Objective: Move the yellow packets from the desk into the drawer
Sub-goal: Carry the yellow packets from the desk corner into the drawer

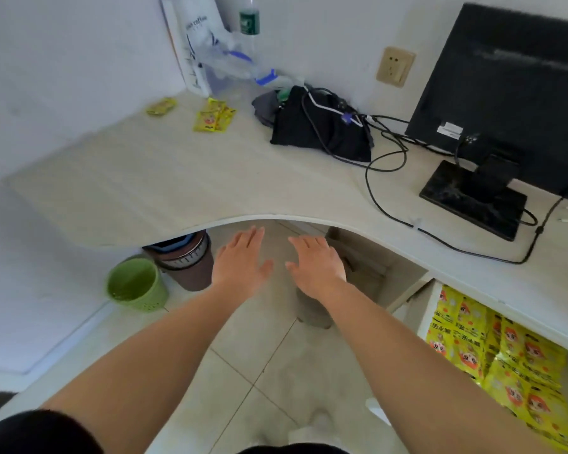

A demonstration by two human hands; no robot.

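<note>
While both hands hung empty: the step in hand looked like a reach not yet begun.
Left hand: flat, fingers spread, holding nothing, below the desk edge.
Right hand: likewise flat and empty, just beside the left.
Packets left on desk: a small cluster of yellow packets near the back wall, and one crumpled packet apart to its left.
Drawer: open at the right, already lined with yellow packets.
Next move, as I judged: a long forward reach to the cluster, a pinch, then carry right.
</note>
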